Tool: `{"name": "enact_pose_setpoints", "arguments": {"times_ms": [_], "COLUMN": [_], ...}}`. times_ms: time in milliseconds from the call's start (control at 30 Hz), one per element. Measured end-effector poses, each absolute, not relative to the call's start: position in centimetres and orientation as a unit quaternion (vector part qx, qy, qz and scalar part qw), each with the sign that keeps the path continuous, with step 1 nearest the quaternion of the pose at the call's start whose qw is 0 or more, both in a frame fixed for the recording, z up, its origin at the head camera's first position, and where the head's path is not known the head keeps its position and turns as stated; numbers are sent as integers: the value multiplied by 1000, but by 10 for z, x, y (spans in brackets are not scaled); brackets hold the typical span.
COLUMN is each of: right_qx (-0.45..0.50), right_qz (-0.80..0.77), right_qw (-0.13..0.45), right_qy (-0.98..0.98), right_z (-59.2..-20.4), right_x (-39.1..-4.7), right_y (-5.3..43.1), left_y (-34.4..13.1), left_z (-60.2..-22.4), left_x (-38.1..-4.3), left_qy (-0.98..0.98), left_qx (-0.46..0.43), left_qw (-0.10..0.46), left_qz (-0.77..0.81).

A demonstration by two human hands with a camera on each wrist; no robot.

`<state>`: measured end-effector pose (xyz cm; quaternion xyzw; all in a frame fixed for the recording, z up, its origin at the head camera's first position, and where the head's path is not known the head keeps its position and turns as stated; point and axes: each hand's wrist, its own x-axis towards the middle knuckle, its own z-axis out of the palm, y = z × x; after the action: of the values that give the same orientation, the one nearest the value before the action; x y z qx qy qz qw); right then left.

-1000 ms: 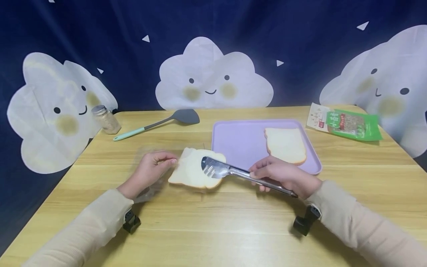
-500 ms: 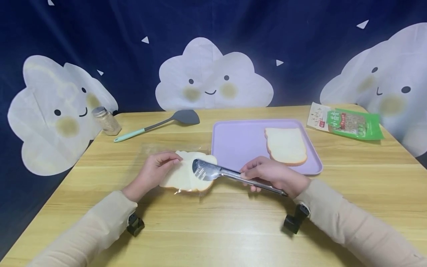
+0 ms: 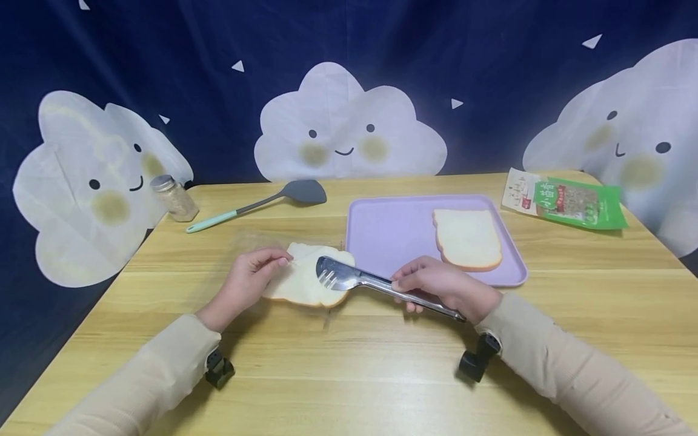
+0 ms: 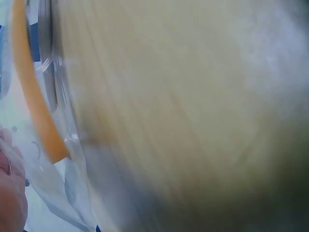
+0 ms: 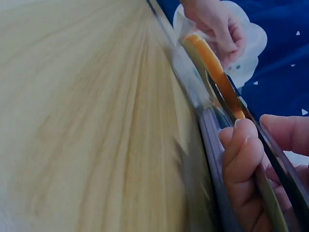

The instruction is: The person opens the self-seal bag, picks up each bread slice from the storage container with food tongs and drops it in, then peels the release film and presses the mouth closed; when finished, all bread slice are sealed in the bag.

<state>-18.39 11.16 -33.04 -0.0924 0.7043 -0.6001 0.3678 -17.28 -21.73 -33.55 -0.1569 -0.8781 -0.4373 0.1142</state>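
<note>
In the head view my right hand (image 3: 444, 284) grips metal tongs (image 3: 376, 283) along their arms. The tongs' broad head lies over a slice of bread (image 3: 297, 284); in the right wrist view, their arms stand on either side of its brown crust (image 5: 212, 60). My left hand (image 3: 245, 284) pinches a clear plastic bag (image 4: 63, 198) at the slice's left side. Thin film shows around the crust in the left wrist view. The slice is tilted and held over the table, left of the lilac tray (image 3: 382, 230).
A second bread slice (image 3: 469, 239) lies on the tray's right side. Behind are a spatula (image 3: 262, 200) with a mint handle and a lidded glass jar (image 3: 176, 198) at the left. A green-and-white food packet (image 3: 567, 200) lies at the back right corner.
The tongs and the bread slice have moved left, away from the tray, with my right hand. The left hand has stayed near the slice's left edge. In the last half second little has moved.
</note>
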Motion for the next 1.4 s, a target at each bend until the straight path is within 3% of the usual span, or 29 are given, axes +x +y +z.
{"name": "enact_pose_setpoints", "arguments": {"times_ms": [400,533,667,900,1067,1400], "right_qx": [-102,-99,-95,-99,-98,-106], "right_qz": [-580,-580,-587,-599,-606,-611], "right_qw": [348,345,348,359,359,353], "right_qy": [730,732,725,709,703,700], "right_z": [-329,-329,-330,-331,-331,-333], "right_x": [-182,-182,-182,-183,-182,-180], "right_y": [107,108,109,109,107,105], "left_y": [-224,-226,-225,-220,-216,-209], "left_z": [-322,-321,-329,-338,-338,-340], "left_x": [-175,-176,-176,-176,-176,-176], "left_qy": [-869,-888,-899,-891,-892,-890], "left_qx": [-112,-113,-118,-178,-182,-180], "left_qw": [173,144,76,-2,-17,9], "left_qz": [-449,-421,-415,-418,-414,-419]}}
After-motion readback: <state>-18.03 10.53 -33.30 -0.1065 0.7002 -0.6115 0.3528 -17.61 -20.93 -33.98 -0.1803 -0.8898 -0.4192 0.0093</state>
